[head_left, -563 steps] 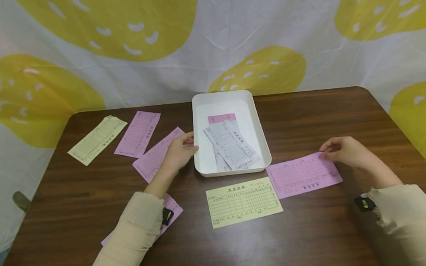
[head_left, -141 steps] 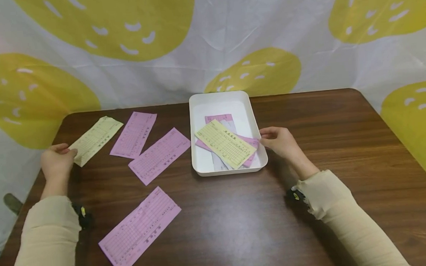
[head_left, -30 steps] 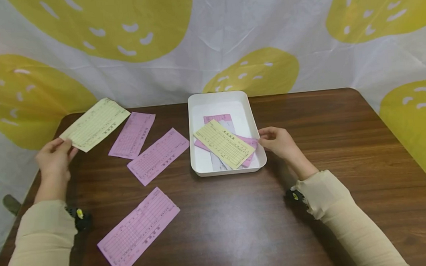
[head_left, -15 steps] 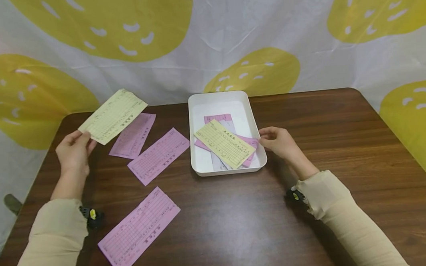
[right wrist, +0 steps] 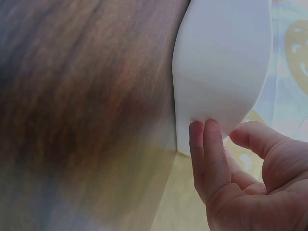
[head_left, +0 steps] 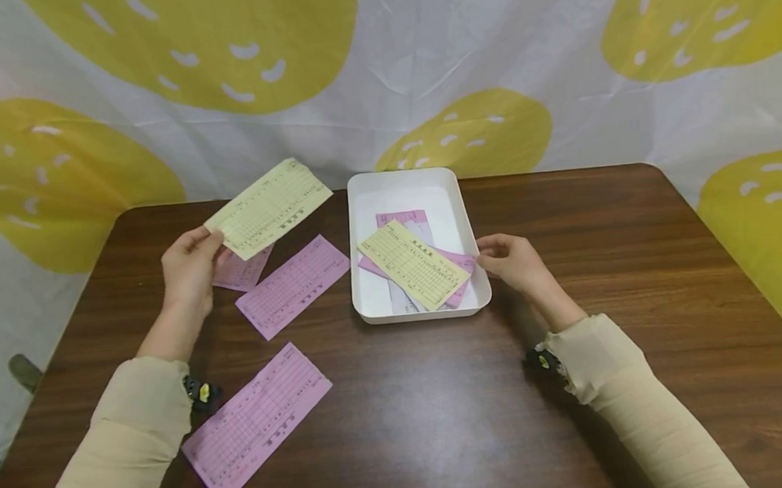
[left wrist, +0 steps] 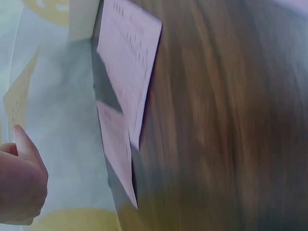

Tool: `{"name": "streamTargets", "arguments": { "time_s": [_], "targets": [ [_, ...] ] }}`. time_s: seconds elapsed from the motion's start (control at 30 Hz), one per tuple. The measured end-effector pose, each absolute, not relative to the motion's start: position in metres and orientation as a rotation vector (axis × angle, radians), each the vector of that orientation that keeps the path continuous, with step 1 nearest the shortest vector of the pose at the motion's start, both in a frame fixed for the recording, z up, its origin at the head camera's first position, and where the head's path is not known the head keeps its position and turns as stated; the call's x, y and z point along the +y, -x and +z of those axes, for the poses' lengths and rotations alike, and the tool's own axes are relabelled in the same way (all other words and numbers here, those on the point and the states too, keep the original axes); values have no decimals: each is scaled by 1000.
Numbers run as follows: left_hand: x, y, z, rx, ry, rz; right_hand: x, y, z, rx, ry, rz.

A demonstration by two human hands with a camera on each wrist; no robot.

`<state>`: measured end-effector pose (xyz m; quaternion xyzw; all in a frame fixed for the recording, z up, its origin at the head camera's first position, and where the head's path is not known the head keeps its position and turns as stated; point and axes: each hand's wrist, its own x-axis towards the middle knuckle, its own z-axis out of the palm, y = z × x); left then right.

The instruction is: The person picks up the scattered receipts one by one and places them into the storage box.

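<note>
My left hand [head_left: 190,273] pinches a yellow receipt slip [head_left: 270,208] by its near-left corner, raised above the table's back left. It overlaps a pink slip [head_left: 243,270] in the head view. On the right, my right hand [head_left: 514,263] holds the side of a white tray [head_left: 423,317]; in the right wrist view two fingertips [right wrist: 211,129] press its outer wall and the thumb meets the rim. Inside the tray another yellow slip [head_left: 412,265] lies across pink and white slips. The left wrist view shows the hand [left wrist: 21,180] with the slip [left wrist: 20,96] at the edge.
Left of the tray lies a second pink slip [head_left: 294,286]. A third pink slip [head_left: 257,424] is nearer the front, partly beside my left wrist. The brown wooden table [head_left: 602,225] ends at a patterned curtain [head_left: 421,58] behind the tray.
My left hand lifted the yellow slip off the table and carried it right, over the back pink slip. The right hand stays at the tray. Earlier, pink and yellow slips went into the tray.
</note>
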<state>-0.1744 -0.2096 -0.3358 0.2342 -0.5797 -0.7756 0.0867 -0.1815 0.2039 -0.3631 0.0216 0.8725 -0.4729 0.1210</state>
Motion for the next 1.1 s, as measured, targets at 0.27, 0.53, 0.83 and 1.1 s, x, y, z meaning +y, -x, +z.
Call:
{"name": "streamTargets", "arguments": {
  "time_s": [0.27,0.53,0.83,1.1],
  "targets": [
    [-175,173,-338,-1922,-610,-2338,205,181,-363,2552,-55,-1378],
    [-149,173,-340,-2076,-569,-2355,206,181,-364,2559,-38,-1386],
    [-124,173,-344,-2071,-504,-2414,207,179,-363,2548,-44,-1398],
    [-103,175,-350,-2184,-451,-2325,207,179,-363,2536,-42,-1406]
  ]
}}
